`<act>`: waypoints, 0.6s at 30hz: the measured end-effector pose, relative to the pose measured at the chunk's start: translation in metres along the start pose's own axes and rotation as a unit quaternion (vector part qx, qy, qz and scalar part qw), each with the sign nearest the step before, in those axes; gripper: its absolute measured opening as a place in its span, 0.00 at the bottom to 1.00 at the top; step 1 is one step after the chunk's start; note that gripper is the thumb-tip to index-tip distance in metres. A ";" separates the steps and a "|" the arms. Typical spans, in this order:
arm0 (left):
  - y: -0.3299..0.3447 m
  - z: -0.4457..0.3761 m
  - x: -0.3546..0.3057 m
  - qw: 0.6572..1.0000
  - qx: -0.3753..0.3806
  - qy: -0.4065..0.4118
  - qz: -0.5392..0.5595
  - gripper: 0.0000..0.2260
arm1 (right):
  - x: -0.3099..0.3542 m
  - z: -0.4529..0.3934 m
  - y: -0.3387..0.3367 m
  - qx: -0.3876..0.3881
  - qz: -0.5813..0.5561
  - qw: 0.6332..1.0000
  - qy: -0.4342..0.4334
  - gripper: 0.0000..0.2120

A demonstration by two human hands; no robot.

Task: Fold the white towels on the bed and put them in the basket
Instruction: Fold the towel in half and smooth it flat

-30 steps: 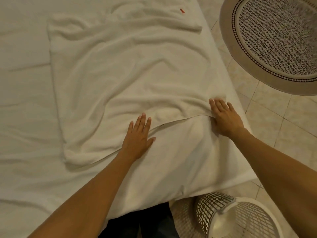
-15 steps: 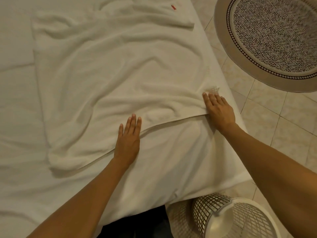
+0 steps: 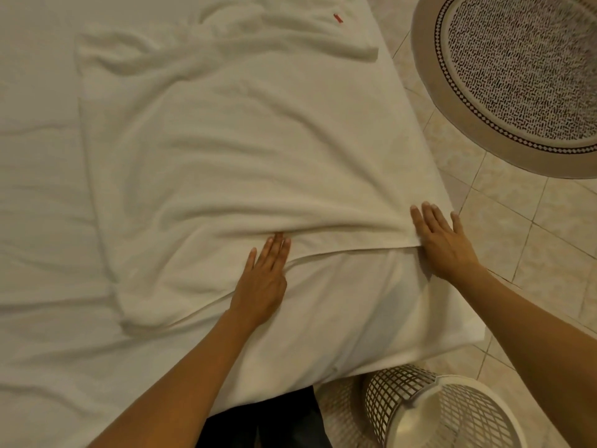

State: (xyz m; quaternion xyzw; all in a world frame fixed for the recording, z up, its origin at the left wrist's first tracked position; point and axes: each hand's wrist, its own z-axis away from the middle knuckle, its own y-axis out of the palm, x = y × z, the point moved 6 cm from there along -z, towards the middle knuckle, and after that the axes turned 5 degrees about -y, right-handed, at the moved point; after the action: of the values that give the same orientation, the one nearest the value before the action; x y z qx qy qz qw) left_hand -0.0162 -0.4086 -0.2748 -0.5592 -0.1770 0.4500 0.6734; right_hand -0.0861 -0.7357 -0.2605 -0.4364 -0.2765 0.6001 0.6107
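Observation:
A large white towel [image 3: 245, 150] lies spread and wrinkled across the bed [image 3: 38, 240], with a small red tag [image 3: 338, 18] near its far edge. My left hand [image 3: 263, 279] rests flat on the towel's near edge, fingers together and pointing away. My right hand [image 3: 444, 240] lies flat on the towel's near right corner at the bed's side, fingers slightly spread. Neither hand grips the cloth. A white mesh basket [image 3: 445, 412] stands on the floor below the bed's near corner.
A round patterned rug [image 3: 523, 76] covers the beige tiled floor [image 3: 529, 240] to the right of the bed. Dark clothing of my legs [image 3: 265, 421] shows under the bed's near edge, beside the basket.
Both hands have slid slightly forward along the towel's near edge, pressing it flatter. The view has shifted a little; the towel stays spread on the bed.

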 end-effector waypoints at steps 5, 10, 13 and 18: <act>-0.008 0.009 0.010 0.999 -0.001 -0.020 0.040 0.29 | 0.028 0.006 -0.019 -0.051 -0.035 0.997 -0.042 0.40; -0.009 0.026 0.038 0.998 -0.001 -0.062 0.016 0.24 | 0.081 0.002 -0.033 -0.076 -0.040 0.984 -0.158 0.38; -0.010 0.028 0.042 0.999 -0.014 -0.045 0.006 0.23 | 0.116 -0.009 -0.042 -0.091 -0.026 0.975 -0.203 0.37; -0.013 0.028 0.047 0.997 -0.045 -0.054 0.005 0.23 | 0.151 -0.022 -0.055 -0.124 -0.036 0.967 -0.221 0.38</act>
State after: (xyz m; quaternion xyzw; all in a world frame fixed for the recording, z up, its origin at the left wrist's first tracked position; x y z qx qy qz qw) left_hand -0.0068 -0.3542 -0.2669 -0.5647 -0.2304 0.4747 0.6345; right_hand -0.0205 -0.5872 -0.2515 -0.3552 -0.4921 0.6202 0.4969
